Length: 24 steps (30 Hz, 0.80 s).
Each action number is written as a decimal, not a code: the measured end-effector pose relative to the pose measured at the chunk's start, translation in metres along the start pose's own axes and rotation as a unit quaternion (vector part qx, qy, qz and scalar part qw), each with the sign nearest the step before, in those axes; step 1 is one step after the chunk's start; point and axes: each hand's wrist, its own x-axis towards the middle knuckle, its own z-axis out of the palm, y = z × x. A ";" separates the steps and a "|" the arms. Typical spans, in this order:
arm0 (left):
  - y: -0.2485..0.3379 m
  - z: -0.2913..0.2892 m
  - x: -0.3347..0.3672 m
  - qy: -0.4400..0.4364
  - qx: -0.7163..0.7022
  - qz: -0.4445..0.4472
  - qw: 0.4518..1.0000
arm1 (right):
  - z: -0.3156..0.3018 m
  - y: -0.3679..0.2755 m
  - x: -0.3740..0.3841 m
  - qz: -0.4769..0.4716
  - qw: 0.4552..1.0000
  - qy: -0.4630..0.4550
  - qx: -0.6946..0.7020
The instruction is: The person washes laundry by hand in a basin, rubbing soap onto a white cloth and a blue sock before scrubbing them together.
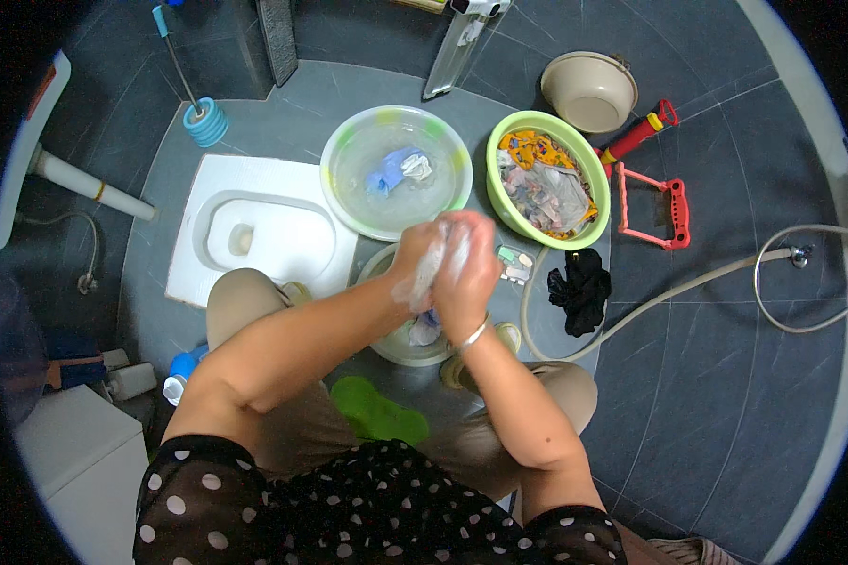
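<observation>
My left hand point(413, 256) and my right hand point(468, 273) are pressed together above a basin, fingers closed. Between them shows a strip of what looks like soapy white cloth point(430, 266), mostly hidden by the hands. Suds coat both hands and my left wrist; a bracelet point(473, 334) circles the right wrist. Below, the light-coloured basin point(407, 359) holds some pale and bluish cloth point(425, 328), partly covered by my hands. Just beyond, a wider pale basin point(349, 141) of water has a blue cloth point(386, 177) and a white cloth point(415, 168) in it.
A green basin point(496, 193) of orange and grey clothes stands right, with a beige basin point(589, 92) leaning behind it. Black cloth point(581, 290) lies by the hose point(643, 323). At left are the squat toilet point(190, 247) and a blue brush holder point(206, 123). A soap dish point(515, 265) sits nearby.
</observation>
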 end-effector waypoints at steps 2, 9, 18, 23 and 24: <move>-0.013 0.001 0.001 0.057 0.053 0.003 0.997 | -0.006 0.008 0.018 0.108 0.994 -0.011 -0.034; 0.010 0.007 0.002 0.135 0.314 0.036 0.939 | -0.004 -0.012 -0.009 0.095 0.994 -0.053 -0.003; 0.004 0.030 0.002 0.188 0.255 -0.039 0.948 | -0.009 0.041 0.019 0.128 0.992 0.015 0.019; 0.024 0.022 0.002 0.085 0.225 -0.066 0.968 | -0.015 0.064 0.029 0.274 0.951 -0.090 0.107; 0.025 0.022 0.002 0.059 0.185 -0.056 0.979 | -0.017 0.068 0.028 0.274 0.952 -0.090 0.108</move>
